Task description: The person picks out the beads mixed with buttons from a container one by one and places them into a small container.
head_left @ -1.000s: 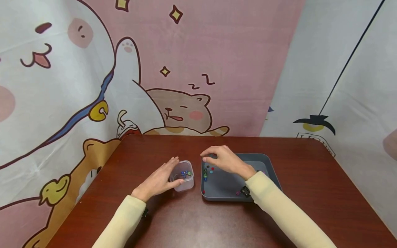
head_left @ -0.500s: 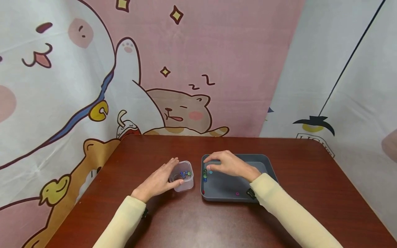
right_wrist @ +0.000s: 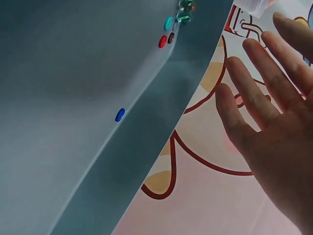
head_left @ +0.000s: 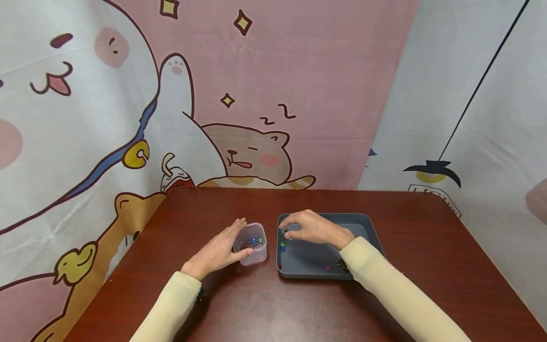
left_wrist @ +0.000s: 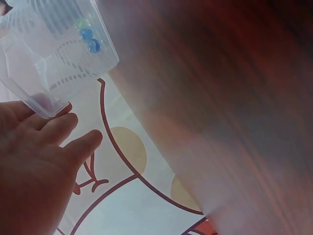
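My left hand (head_left: pixel 217 249) holds a small clear plastic box (head_left: pixel 258 255) from its left side, with the thumb at the near wall and the fingers at the far one. Inside the box lie several blue and green glass marbles (left_wrist: pixel 90 40). My right hand (head_left: pixel 314 229) is over the left part of a grey tray (head_left: pixel 318 275), thumb and fingers apart, with nothing visible between them. Close by its fingertips, green and blue marbles (head_left: pixel 283 243) line the tray's left wall. The right wrist view shows a cyan disc (right_wrist: pixel 168 23), a red disc (right_wrist: pixel 163 41) and a blue disc (right_wrist: pixel 120 115) on the tray floor.
Near the tray's front wall lies a small magenta disc (head_left: pixel 327 268), and a red piece (head_left: pixel 280 265) sits in its front left corner. Both containers stand on a brown wooden table (head_left: pixel 239 304). Behind it hangs a cartoon-printed cloth (head_left: pixel 325 95).
My right hand has come from the tray's far left rim a little toward me, over the tray floor, then shifted slightly left. My left hand and the plastic box have stayed in place.
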A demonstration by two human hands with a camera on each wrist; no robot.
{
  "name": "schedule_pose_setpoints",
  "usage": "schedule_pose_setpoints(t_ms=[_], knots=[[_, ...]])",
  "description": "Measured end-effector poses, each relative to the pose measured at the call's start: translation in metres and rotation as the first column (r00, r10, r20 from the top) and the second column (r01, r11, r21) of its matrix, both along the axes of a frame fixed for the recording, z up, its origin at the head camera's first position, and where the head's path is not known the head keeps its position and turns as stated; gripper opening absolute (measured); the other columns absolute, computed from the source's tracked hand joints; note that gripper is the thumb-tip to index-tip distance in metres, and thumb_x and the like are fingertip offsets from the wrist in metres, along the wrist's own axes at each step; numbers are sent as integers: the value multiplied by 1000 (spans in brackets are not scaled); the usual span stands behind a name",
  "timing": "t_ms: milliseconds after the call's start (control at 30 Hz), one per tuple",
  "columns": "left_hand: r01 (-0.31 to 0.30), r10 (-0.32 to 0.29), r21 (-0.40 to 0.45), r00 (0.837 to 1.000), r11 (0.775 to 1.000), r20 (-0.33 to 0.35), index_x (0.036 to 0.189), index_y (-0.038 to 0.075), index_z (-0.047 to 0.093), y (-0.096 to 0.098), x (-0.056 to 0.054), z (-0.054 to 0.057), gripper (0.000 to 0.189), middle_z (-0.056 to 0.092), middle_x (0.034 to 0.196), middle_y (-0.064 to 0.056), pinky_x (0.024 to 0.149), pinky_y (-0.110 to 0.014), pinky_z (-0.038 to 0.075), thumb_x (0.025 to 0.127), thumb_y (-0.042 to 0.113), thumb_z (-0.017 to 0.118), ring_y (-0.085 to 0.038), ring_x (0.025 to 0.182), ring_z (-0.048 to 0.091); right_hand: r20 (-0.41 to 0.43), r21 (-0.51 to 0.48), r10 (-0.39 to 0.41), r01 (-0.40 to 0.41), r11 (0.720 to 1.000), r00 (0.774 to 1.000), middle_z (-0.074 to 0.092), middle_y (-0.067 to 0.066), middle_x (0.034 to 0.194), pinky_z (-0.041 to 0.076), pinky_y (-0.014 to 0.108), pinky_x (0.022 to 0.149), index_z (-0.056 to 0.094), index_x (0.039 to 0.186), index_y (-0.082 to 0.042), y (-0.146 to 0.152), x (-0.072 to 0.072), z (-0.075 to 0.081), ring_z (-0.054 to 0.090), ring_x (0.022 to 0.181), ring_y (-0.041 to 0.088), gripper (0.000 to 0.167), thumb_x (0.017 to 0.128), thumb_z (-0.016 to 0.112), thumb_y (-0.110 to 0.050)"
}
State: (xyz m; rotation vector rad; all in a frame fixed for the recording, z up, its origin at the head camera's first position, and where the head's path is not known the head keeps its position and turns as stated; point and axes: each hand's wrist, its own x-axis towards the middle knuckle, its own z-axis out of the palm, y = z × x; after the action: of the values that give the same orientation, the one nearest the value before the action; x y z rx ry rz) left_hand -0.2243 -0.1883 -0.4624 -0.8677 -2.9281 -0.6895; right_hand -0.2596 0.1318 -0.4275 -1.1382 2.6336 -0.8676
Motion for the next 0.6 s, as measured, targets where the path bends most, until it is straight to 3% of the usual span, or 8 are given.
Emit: schedule_pose_setpoints(t_ms=[133,333,600], knots=[[4,-4,7,1000,1000,2,160,4,37,0,-1,0,92,35,165,-15,116,-56,36,94,62,66,-35,152,33,-16,32,-22,23,999,1000,72,0,126,55,43,97,74,128,-13,-1,-4,-3,68,113,17,30,99,73,-18],[1,-1,3,1000,1000,4,160,5,37,0,-2,-3,92,34,166,-15,116,-55,36,94,63,66,-34,152,33,11,53,-25,24,998,1000,72,4,126,55,45,97,74,127,-11,-2,-10,-13,68,116,25,29,99,72,-16],[-5,5,14,1000,1000,12,160,5,37,0,-1,-2,92,35,166,-14,116,-56,36,94,62,67,-33,153,31,-16,67,3,-2,998,1000,73,3,123,55,43,97,75,125,-10,-5,-14,-22,68,115,21,27,99,72,-13]])
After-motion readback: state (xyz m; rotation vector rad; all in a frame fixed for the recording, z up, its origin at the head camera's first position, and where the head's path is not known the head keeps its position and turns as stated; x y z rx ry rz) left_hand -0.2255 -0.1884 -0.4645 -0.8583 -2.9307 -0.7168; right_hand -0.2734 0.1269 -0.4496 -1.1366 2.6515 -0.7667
